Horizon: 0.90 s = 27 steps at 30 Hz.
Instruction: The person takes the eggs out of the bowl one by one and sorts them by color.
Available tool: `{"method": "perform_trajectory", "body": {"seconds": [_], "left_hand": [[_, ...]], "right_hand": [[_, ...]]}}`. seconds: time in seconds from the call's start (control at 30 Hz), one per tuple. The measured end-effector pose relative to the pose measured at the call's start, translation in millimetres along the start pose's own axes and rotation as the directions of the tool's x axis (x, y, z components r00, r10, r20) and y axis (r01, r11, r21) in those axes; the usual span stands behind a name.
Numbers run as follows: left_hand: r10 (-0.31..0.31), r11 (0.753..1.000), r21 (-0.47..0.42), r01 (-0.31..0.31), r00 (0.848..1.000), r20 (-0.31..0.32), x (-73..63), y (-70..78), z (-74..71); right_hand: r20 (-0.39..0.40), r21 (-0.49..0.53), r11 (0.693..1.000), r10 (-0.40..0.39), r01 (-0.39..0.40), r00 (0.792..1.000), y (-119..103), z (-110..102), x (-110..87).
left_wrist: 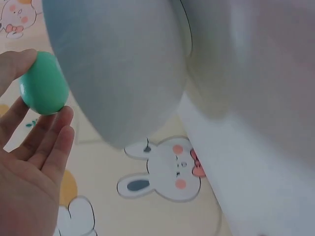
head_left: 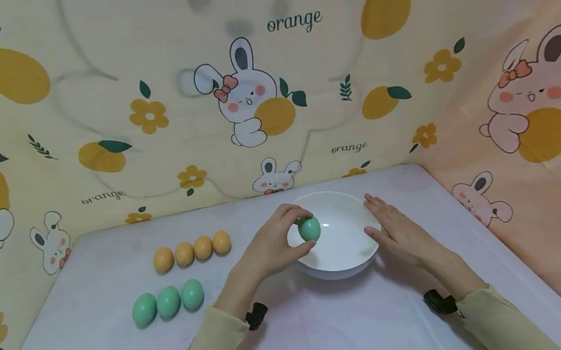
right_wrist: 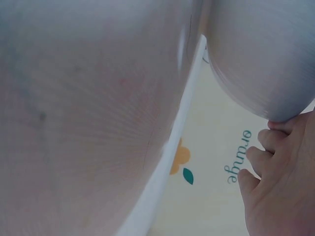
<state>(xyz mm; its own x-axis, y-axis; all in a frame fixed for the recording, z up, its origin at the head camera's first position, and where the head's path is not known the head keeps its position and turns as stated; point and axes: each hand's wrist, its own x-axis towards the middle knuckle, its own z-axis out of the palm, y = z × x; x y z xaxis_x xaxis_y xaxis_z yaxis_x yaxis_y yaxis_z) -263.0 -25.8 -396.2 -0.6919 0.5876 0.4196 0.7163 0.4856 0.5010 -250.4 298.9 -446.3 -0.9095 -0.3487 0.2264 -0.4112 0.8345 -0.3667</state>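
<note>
Between the thumb and fingers of my left hand (head_left: 270, 243) is a green egg (head_left: 309, 229), held over the left side of a white bowl (head_left: 340, 251). The left wrist view shows the same green egg (left_wrist: 45, 83) pinched at the fingertips, beside the bowl's outer wall (left_wrist: 123, 73). My right hand (head_left: 402, 235) rests against the bowl's right rim with its fingers extended. In the right wrist view, the fingertips of that hand (right_wrist: 280, 167) meet the bowl's side (right_wrist: 266, 59). Inside, the visible part of the bowl is plain white.
Left of the bowl, several orange eggs (head_left: 193, 251) stand in a row. Three green eggs (head_left: 169, 302) form another row nearer to me. All sit on a white-covered table (head_left: 330, 340), with a printed rabbit-and-orange cloth (head_left: 156, 65) hanging behind and at the sides.
</note>
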Motion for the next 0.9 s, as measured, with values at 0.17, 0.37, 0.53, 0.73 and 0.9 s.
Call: {"method": "perform_trajectory", "body": {"seconds": [0.17, 0.37, 0.53, 0.73, 0.9], "left_hand": [[-0.018, 1.0, -0.011, 0.018, 0.999, -0.038, -13.5, -4.7, -13.1], [-0.049, 0.999, 0.012, 0.05, 0.997, -0.057, -30.2, -13.1, -29.4], [-0.08, 0.995, 0.05, 0.083, 0.995, -0.061, -45.5, -21.9, -44.4], [-0.097, 0.99, 0.101, 0.103, 0.993, -0.063, -60.6, -29.2, -63.7], [-0.112, 0.98, 0.16, 0.117, 0.993, -0.04, -73.6, -34.3, -78.0]], "right_hand": [[0.0, 0.0, 1.0, -0.003, 0.003, 1.0, -1, 0, -0.6], [0.005, 0.001, 1.0, 0.013, -0.013, 1.0, -3, -2, -1.2], [0.007, 0.005, 1.0, 0.011, -0.011, 1.0, -3, -3, -0.4], [0.008, 0.011, 1.0, 0.011, -0.011, 1.0, -1, -2, 0.9], [0.008, 0.01, 1.0, 0.007, -0.007, 1.0, 0, 0, 1.7]]}}
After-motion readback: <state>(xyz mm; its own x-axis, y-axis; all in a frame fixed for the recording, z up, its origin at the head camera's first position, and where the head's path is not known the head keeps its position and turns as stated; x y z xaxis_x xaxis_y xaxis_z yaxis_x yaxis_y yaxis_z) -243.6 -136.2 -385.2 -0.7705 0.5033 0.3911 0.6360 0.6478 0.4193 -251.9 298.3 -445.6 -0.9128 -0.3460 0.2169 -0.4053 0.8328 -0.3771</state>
